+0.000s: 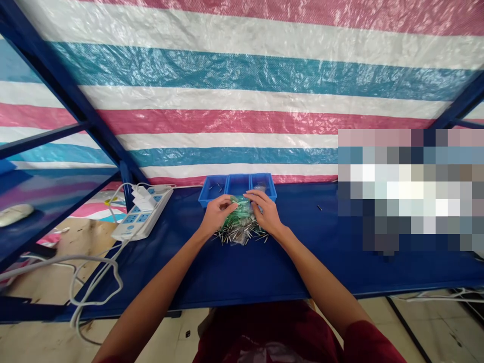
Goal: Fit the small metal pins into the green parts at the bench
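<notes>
In front of the blue tray, my left hand (216,216) pinches the left side of a crinkled green plastic bag (239,205) between thumb and fingers. My right hand (268,214) grips its right side, with the fingers bent over the top. Below and between the hands spreads a pile of thin metal pins (242,233), some silver and some dark. Clear plastic lies among them. What the bag holds is hard to make out. Just behind the hands stands the blue tray (204,203) with three compartments. A few small dark pieces lie in its left compartment and clear plastic in the right one.
A white power strip (133,232) with a plugged-in charger and loose white cables (113,267) occupies the table's left end. One dark pin (319,207) lies apart on the blue table (302,262). Blue frame posts (68,91) and a striped sheet (242,121) rise behind. The right end is pixelated.
</notes>
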Demonstrator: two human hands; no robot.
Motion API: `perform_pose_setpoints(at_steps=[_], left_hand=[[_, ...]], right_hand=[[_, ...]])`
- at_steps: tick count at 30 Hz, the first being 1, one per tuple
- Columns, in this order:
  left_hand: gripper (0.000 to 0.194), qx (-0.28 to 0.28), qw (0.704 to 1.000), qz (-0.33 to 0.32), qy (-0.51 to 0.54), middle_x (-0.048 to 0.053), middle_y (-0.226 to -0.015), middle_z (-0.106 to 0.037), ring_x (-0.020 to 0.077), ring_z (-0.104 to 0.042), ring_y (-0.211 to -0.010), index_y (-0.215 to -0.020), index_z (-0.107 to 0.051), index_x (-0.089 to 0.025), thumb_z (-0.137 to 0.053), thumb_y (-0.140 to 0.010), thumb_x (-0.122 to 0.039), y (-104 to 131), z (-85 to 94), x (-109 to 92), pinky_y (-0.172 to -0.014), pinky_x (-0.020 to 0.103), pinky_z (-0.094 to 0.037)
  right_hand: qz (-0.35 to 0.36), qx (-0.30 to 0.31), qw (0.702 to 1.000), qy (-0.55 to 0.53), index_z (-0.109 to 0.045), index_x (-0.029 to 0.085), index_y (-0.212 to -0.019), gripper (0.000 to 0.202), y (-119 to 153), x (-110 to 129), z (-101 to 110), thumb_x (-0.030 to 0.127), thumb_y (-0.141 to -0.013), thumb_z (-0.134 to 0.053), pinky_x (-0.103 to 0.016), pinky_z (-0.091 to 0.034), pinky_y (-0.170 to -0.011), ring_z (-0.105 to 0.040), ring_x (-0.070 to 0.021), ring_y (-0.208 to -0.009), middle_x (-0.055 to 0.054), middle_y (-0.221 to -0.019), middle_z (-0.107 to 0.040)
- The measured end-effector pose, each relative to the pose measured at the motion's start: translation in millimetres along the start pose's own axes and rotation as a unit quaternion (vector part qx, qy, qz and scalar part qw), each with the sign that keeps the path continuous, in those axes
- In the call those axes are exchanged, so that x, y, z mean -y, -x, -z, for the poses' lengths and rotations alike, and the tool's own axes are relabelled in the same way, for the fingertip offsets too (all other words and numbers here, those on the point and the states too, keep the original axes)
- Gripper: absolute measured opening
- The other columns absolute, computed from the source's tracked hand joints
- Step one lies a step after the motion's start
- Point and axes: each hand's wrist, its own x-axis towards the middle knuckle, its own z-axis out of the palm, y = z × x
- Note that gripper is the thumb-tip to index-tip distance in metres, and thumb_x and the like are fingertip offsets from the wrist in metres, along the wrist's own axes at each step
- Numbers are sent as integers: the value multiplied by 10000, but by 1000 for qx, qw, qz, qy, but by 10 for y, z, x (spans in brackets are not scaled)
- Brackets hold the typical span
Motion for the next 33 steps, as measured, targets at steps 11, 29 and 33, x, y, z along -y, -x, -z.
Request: perform_pose_setpoints(at_steps=[11, 29, 33], left_hand=[[367, 8, 989, -100, -105, 83, -954, -643, 223, -597, -912, -853, -701, -167, -574, -833, -510, 22, -4, -133, -819, 333, -475], [385, 33, 999, 13, 35, -9, -604, -596, 148, -591, -541, -1020, -590, -161, -546, -860, -508, 32, -49, -97, -591, 270, -481], [389, 18, 996, -54, -76, 70, -853, -629, 196, -598, -806, -745, -625, -148, -572, -829, -524, 39, -60, -115, -737, 300, -478]], right_hand=[[-40, 28, 999, 14, -662, 197, -942, 194, -4, -35, -28, 274, -919, -486, -307, -504, -795, -637, -192, -834, -68, -883, -690], [19, -6, 1000, -5, -649, 198, -977, 210, -6, -50, -54, 261, -932, -455, -343, -504, -856, -628, -204, -956, -92, -1026, -676], [-31, -41, 999, -9, -666, 192, -902, 228, -15, -27, -43, 358, -919, -510, -289, -506, -720, -642, -181, -735, -58, -824, -698]])
